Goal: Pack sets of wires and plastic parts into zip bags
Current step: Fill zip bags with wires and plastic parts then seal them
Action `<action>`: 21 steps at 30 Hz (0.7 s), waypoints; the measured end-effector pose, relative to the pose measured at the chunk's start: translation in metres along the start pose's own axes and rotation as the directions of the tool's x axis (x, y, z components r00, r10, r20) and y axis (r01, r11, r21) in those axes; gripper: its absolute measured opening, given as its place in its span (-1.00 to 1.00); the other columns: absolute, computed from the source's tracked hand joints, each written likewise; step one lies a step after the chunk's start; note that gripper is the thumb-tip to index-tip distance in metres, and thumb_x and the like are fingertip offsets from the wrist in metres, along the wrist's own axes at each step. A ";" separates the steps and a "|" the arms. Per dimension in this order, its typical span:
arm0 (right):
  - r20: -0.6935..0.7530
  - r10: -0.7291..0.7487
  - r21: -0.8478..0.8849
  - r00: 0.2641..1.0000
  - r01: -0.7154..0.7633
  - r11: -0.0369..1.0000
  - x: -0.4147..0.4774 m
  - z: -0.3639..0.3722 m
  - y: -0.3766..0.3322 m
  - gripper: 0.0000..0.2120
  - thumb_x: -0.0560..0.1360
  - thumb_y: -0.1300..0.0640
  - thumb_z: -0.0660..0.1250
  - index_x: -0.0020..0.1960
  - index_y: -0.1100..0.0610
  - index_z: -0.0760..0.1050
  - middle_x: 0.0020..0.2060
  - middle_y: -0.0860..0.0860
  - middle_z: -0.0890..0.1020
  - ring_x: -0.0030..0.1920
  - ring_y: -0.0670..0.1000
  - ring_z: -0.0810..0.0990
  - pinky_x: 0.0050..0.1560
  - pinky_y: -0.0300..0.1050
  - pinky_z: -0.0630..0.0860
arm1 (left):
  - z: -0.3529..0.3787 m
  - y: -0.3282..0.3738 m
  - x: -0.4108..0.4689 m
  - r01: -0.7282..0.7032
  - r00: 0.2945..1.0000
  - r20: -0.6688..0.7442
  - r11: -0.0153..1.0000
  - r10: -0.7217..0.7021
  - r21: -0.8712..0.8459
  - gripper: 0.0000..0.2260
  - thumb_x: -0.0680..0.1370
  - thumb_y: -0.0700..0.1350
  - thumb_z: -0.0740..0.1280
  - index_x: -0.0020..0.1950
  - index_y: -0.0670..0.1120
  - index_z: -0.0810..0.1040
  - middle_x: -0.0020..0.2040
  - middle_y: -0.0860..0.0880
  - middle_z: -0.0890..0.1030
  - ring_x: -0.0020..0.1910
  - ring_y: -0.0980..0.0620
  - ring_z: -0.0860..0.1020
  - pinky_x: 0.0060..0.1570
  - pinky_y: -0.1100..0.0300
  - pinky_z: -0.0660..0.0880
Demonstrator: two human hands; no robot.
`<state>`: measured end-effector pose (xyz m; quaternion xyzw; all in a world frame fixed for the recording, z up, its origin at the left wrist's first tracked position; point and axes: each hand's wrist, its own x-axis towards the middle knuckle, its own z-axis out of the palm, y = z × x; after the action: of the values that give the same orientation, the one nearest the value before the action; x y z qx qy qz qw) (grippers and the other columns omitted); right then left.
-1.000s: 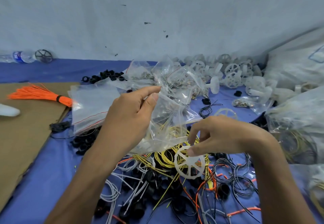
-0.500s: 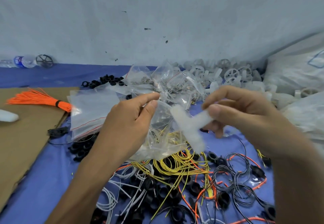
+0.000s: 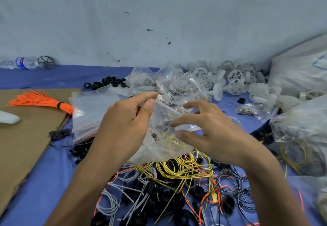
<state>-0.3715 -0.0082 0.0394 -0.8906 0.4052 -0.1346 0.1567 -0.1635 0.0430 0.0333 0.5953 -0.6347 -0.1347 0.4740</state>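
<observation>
My left hand (image 3: 127, 119) pinches the top edge of a clear zip bag (image 3: 164, 137) between thumb and fingers and holds it up. Yellow wire and other parts show through the bag's plastic. My right hand (image 3: 208, 133) is spread at the bag's right side, its fingers straight at the bag's mouth; nothing shows in its grip. Under both hands lies a heap of yellow wire coils (image 3: 184, 167), white wires (image 3: 123, 186), black and orange wires (image 3: 230, 185) and black plastic rings (image 3: 159, 194).
Empty zip bags (image 3: 88, 112) lie left of my hands. White plastic wheels (image 3: 235, 80) pile up at the back right beside filled bags (image 3: 300, 130). An orange wire bundle (image 3: 39, 100) rests on cardboard (image 3: 23, 146). A water bottle (image 3: 23, 62) lies by the wall.
My right hand lifted a white plastic wheel part from the wire heap and brought it to the bag. That part is no longer visible in the hand, which now spreads at the bag.
</observation>
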 end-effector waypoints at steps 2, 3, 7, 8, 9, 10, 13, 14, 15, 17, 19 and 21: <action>0.022 0.015 0.049 1.000 -0.016 0.999 0.000 0.001 0.001 -0.72 0.58 -0.14 0.25 0.26 -0.20 0.54 -0.05 -0.31 0.56 -0.09 -0.32 0.50 -0.12 -0.40 0.40 | -0.001 0.000 0.000 0.008 1.000 0.001 1.000 -0.008 -0.007 -0.76 0.65 0.04 0.23 0.28 0.17 0.58 -0.60 0.10 0.27 -0.62 0.16 0.26 -0.53 0.41 0.23; 0.011 0.017 0.110 1.000 -0.018 0.994 0.000 0.001 0.000 -0.74 0.60 -0.05 0.26 0.26 -0.15 0.55 -0.23 -0.31 0.58 -0.27 -0.31 0.52 -0.27 -0.43 0.38 | -0.001 0.000 0.001 0.011 1.000 0.001 1.000 -0.011 -0.007 -0.76 0.64 0.04 0.23 0.27 0.17 0.58 -0.59 0.10 0.27 -0.62 0.15 0.25 -0.54 0.40 0.23; -0.234 -0.020 0.523 0.972 0.143 0.840 0.004 -0.002 -0.004 -0.71 0.59 0.20 0.28 0.26 -0.04 0.56 -0.20 -0.12 0.69 -0.26 -0.10 0.60 -0.20 -0.27 0.50 | -0.004 -0.001 0.003 0.015 1.000 -0.023 0.999 -0.016 -0.038 -0.78 0.64 0.04 0.22 0.23 0.21 0.57 -0.55 0.09 0.30 -0.61 0.14 0.22 -0.58 0.38 0.17; -0.288 -0.001 0.642 0.958 0.194 0.742 0.006 -0.004 -0.003 -0.69 0.57 0.23 0.26 0.25 -0.01 0.56 -0.13 -0.05 0.71 -0.19 -0.03 0.62 -0.17 -0.23 0.53 | -0.005 -0.001 0.003 0.019 0.999 -0.036 0.999 -0.021 -0.050 -0.79 0.64 0.03 0.22 0.22 0.23 0.56 -0.56 0.09 0.31 -0.62 0.14 0.21 -0.59 0.38 0.17; -0.333 0.039 0.709 0.942 0.223 0.669 0.009 -0.003 0.002 -0.69 0.56 0.23 0.24 0.23 0.01 0.58 -0.09 -0.02 0.71 -0.15 -0.01 0.63 -0.17 -0.22 0.54 | -0.006 -0.002 0.004 0.024 0.999 -0.045 0.998 -0.027 -0.060 -0.79 0.64 0.03 0.22 0.22 0.25 0.55 -0.56 0.09 0.32 -0.61 0.14 0.21 -0.59 0.36 0.17; -0.373 0.089 0.724 0.923 0.230 0.650 0.014 0.000 0.009 -0.71 0.56 0.23 0.23 0.20 0.01 0.59 -0.06 -0.03 0.71 -0.12 -0.03 0.64 -0.18 -0.23 0.55 | -0.007 -0.003 0.004 0.029 0.998 -0.050 0.997 -0.032 -0.067 -0.79 0.64 0.04 0.22 0.22 0.27 0.53 -0.56 0.09 0.34 -0.61 0.14 0.21 -0.59 0.34 0.19; -0.415 0.206 0.506 0.886 0.036 0.862 0.037 0.025 0.038 -0.76 0.59 0.16 0.25 0.12 -0.07 0.63 0.11 -0.17 0.64 0.02 -0.23 0.60 -0.07 -0.36 0.47 | -0.008 -0.003 0.004 0.032 0.998 -0.049 0.996 -0.036 -0.078 -0.80 0.64 0.05 0.22 0.20 0.30 0.52 -0.55 0.10 0.39 -0.61 0.15 0.23 -0.60 0.33 0.22; -0.368 0.210 0.349 0.906 -0.075 0.934 0.048 0.035 0.048 -0.76 0.60 0.14 0.25 0.15 -0.05 0.64 0.26 -0.11 0.56 0.21 -0.17 0.53 0.11 -0.30 0.45 | -0.007 -0.003 0.004 0.034 0.998 -0.046 0.997 -0.038 -0.076 -0.80 0.64 0.06 0.21 0.20 0.30 0.51 -0.56 0.09 0.38 -0.61 0.15 0.22 -0.60 0.33 0.22; -0.271 0.211 0.173 0.939 -0.168 0.970 0.060 0.045 0.059 -0.75 0.61 0.13 0.24 0.21 0.00 0.61 0.41 0.00 0.45 0.40 -0.03 0.39 0.31 -0.17 0.36 | -0.008 -0.003 0.004 0.035 0.998 -0.044 0.997 -0.038 -0.071 -0.80 0.64 0.06 0.21 0.21 0.30 0.51 -0.56 0.08 0.36 -0.61 0.15 0.22 -0.60 0.32 0.22; -0.008 0.294 -0.103 0.956 -0.293 0.951 0.079 0.065 0.074 -0.64 0.61 0.17 0.19 0.39 0.07 0.45 0.55 0.11 0.18 0.56 0.15 0.07 0.50 0.09 0.11 | -0.007 -0.004 0.004 0.035 0.998 -0.042 0.997 -0.038 -0.065 -0.80 0.64 0.06 0.20 0.20 0.31 0.50 -0.57 0.08 0.33 -0.62 0.14 0.22 -0.61 0.30 0.21; 0.109 0.377 -0.199 0.920 -0.352 0.915 0.090 0.076 0.082 -0.51 0.59 0.21 0.15 0.51 0.12 0.24 0.59 0.06 0.05 0.57 0.22 -0.07 0.51 0.22 -0.01 | -0.008 -0.004 0.004 0.029 0.999 -0.041 0.997 -0.032 -0.065 -0.79 0.64 0.05 0.20 0.20 0.32 0.50 -0.58 0.09 0.32 -0.63 0.14 0.22 -0.61 0.29 0.20; 0.042 0.410 -0.152 0.911 -0.400 0.904 0.092 0.078 0.088 -0.50 0.62 0.15 0.11 0.54 0.15 0.14 0.59 0.01 0.03 0.57 0.19 -0.07 0.48 0.24 -0.02 | -0.008 -0.005 0.004 0.020 0.999 -0.043 0.998 -0.023 -0.057 -0.79 0.64 0.05 0.20 0.21 0.31 0.50 -0.58 0.09 0.33 -0.63 0.14 0.23 -0.60 0.31 0.20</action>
<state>-0.3441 -0.1195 -0.0556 -0.8000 0.5839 -0.0376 0.1331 -0.1537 0.0409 0.0357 0.5912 -0.6136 -0.1447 0.5031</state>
